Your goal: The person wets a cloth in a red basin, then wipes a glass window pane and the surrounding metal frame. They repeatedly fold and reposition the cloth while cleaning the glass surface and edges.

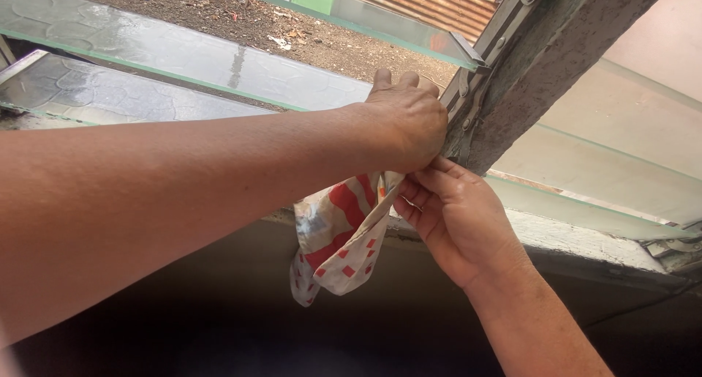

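Two hands, left hand [406, 125] and right hand [446, 220], grip a cloth [340, 238] beside the window post [526, 62].

Two hands up at the window: the left hand [406, 121] at twelve o'clock, the right hand [450, 216] just below at five. One cloth [340, 234], red and white, hanging at six. Glass slats [183, 51]: three at ten o'clock, and perhaps three more at three, pale and hard to separate. One post [541, 55] at one o'clock.
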